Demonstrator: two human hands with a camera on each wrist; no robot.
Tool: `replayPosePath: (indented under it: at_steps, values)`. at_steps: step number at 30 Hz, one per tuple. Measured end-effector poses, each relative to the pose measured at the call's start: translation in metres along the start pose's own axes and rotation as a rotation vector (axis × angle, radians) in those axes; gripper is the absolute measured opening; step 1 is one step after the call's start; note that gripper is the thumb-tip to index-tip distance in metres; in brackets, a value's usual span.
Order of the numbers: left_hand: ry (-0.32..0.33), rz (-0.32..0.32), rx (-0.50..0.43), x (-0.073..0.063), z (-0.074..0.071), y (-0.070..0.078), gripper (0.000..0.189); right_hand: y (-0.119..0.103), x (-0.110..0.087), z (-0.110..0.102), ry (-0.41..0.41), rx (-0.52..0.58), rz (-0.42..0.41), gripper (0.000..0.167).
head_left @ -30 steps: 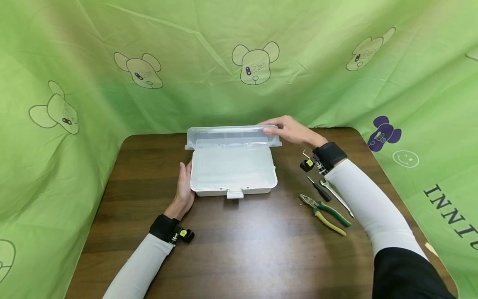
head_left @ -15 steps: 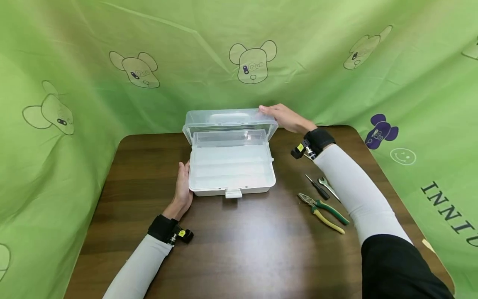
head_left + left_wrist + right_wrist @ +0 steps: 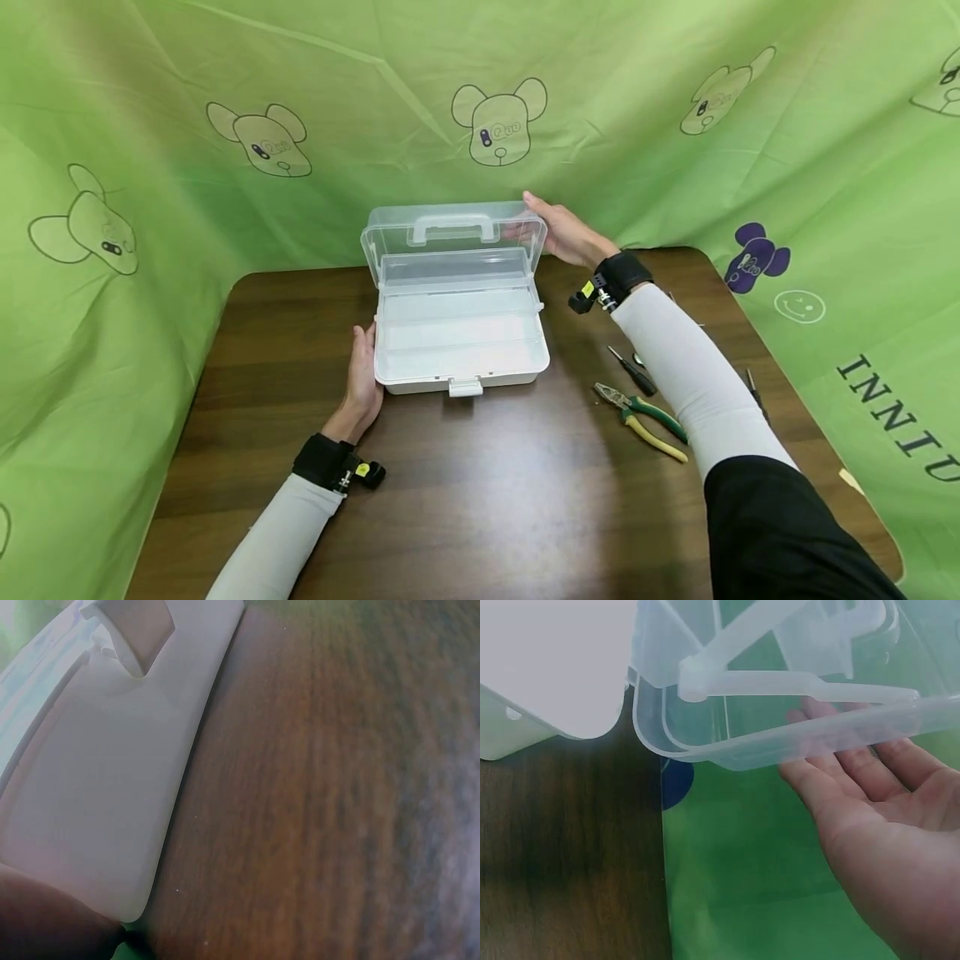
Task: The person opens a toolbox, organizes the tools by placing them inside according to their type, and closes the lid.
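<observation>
A white plastic toolbox point(image 3: 461, 386) stands on the table with its clear lid point(image 3: 382, 237) raised at the back. The lid's handle point(image 3: 452, 222) faces forward, and a translucent upper tray point(image 3: 454, 268) is tilted up inside. My left hand point(image 3: 362, 379) rests along the box's left side, fingers straight. At the lid's right end, my right hand point(image 3: 566, 233) supports it from behind, its extended fingers showing through the plastic. The right wrist view shows that hand point(image 3: 885, 802) beside the lid point(image 3: 772, 742) and a pale hinge arm point(image 3: 795, 684). The front latch point(image 3: 466, 387) hangs down.
Right of the box lie a screwdriver point(image 3: 632, 372) and pliers point(image 3: 641, 421) with green and yellow handles. Another dark-handled tool point(image 3: 756, 393) lies beyond my right sleeve point(image 3: 705, 375), which covers part of the tools. A green cloth point(image 3: 405, 100) hangs behind the table point(image 3: 480, 500).
My right hand has swung the lid up and back, bringing its handle into sight and tilting up the tray inside. My left hand has stayed at the box's side.
</observation>
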State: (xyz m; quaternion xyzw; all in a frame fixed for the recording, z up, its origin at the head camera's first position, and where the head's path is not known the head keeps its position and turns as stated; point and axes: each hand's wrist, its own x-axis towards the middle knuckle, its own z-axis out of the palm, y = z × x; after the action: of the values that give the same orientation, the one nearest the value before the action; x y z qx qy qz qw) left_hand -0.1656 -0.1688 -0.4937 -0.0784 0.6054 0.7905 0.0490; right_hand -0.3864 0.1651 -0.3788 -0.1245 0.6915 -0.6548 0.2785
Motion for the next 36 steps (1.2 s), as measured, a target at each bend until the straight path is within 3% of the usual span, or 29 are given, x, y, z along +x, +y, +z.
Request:
replayPosePath:
  at_steps: [22, 30, 36]
  values:
    - [-0.007, 0.018, -0.018, 0.004, 0.004, -0.003, 0.079, 0.031, 0.011, 0.000, 0.128, 0.247, 0.017, 0.070]
    - [-0.003, 0.016, -0.016, 0.003, 0.006, -0.002, 0.079, 0.039, 0.014, 0.003, 0.125, 0.293, 0.021, 0.074]
    - [0.022, 0.029, -0.006, -0.004, 0.011, -0.005, 0.078, 0.052, 0.011, 0.003, 0.102, 0.292, 0.051, 0.075]
